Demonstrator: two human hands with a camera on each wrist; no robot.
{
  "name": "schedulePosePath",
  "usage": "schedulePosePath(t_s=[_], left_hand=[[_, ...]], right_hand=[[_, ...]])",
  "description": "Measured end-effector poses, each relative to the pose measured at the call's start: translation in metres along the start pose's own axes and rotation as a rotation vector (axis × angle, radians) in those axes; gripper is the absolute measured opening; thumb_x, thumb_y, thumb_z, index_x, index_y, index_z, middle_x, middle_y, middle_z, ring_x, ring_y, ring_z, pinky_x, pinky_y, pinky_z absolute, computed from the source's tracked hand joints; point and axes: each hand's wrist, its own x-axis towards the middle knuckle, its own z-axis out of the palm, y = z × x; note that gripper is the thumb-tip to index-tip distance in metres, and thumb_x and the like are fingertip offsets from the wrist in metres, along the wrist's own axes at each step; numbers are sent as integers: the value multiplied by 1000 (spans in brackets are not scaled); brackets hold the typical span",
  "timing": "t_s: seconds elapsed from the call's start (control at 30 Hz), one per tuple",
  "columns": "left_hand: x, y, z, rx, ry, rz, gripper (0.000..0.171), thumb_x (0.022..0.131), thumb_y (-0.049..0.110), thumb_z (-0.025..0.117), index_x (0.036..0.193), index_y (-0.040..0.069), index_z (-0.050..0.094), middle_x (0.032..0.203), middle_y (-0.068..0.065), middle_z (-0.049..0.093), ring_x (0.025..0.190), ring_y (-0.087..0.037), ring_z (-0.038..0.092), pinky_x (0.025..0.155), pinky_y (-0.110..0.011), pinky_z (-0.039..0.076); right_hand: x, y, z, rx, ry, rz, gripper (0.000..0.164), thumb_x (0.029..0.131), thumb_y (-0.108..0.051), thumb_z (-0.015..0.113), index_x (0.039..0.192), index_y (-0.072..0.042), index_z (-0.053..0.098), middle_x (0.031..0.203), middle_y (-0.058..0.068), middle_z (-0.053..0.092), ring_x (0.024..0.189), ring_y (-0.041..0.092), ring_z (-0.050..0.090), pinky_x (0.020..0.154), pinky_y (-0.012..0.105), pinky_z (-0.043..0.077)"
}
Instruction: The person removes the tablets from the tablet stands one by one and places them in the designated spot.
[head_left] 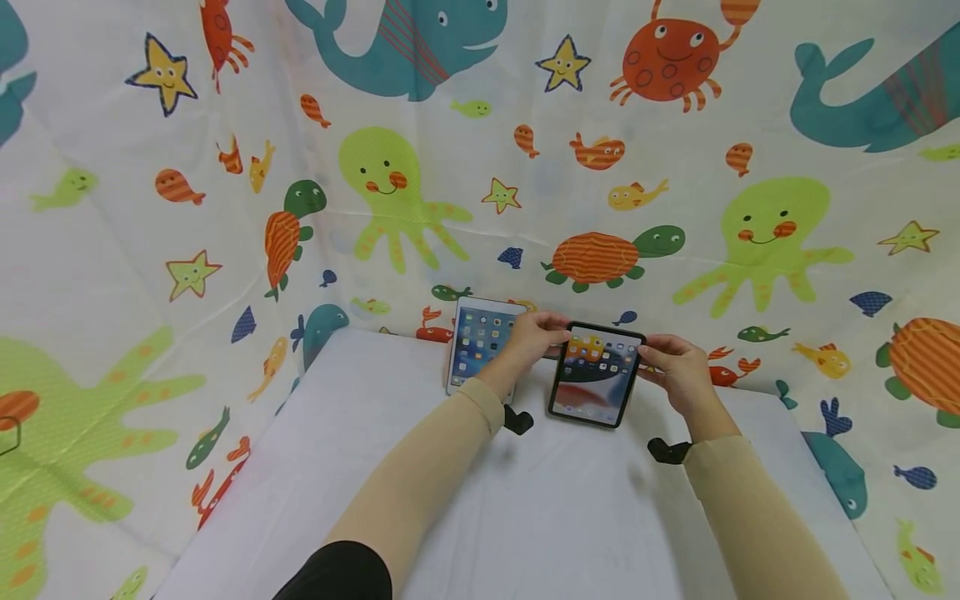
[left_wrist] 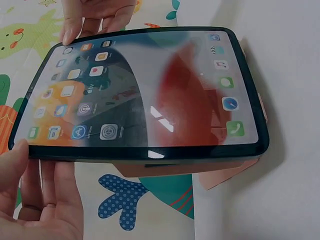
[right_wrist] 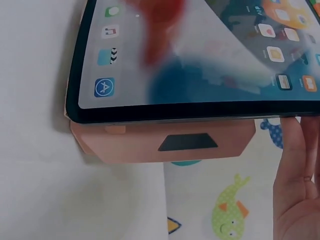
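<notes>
A black-framed tablet point(head_left: 596, 375) with a lit home screen leans back on a pinkish stand point(right_wrist: 120, 145), which shows behind and beneath it in both wrist views. My left hand point(head_left: 528, 342) pinches its upper left edge. In the left wrist view the thumb point(left_wrist: 17, 155) lies on the front bezel, with fingers behind. My right hand point(head_left: 678, 367) pinches the upper right edge, its fingers point(right_wrist: 294, 150) at the tablet's side in the right wrist view. Left of it, a white-framed tablet point(head_left: 471, 342) stands upright, partly hidden behind my left hand.
Both tablets stand near the back edge of a white-covered table point(head_left: 570, 508). A white curtain point(head_left: 465, 233) printed with sea animals hangs behind and along the sides. Dark wrist mounts point(head_left: 517, 419) stick out beneath both hands.
</notes>
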Motion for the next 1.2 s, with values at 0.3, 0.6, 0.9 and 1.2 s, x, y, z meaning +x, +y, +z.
schedulePosePath(t_s=[0.3, 0.6, 0.9, 1.2], left_hand=[[-6, 4, -1, -20, -13, 0, 16, 96, 7, 81, 110, 12, 82, 103, -4, 77, 91, -13, 74, 83, -37, 69], [-11, 4, -2, -11, -38, -9, 16, 95, 7, 82, 109, 15, 83, 103, -3, 77, 92, -14, 74, 93, -48, 67], [-19, -2, -4, -21, -64, -57, 19, 95, 8, 82, 113, 12, 82, 109, -5, 80, 89, -13, 75, 75, -29, 68], [-30, -9, -5, -55, -81, -119, 20, 94, 7, 82, 114, 12, 82, 109, -6, 81, 84, -14, 74, 71, -26, 67]], right_hand=[[-5, -4, 0, -18, 0, 14, 18, 98, -12, 80, 115, -17, 80, 92, -10, 77, 86, 8, 75, 80, 28, 68], [-7, 1, -4, -37, -17, 40, 22, 100, -11, 76, 122, -13, 76, 94, -11, 78, 86, 10, 76, 78, 28, 69], [-17, 8, -6, -28, -34, 58, 15, 101, -11, 76, 112, -20, 79, 95, -11, 78, 86, 10, 77, 78, 30, 69], [-25, 16, -9, -84, -55, 54, 16, 100, -16, 79, 116, -17, 79, 94, -11, 79, 85, 11, 77, 77, 30, 69]])
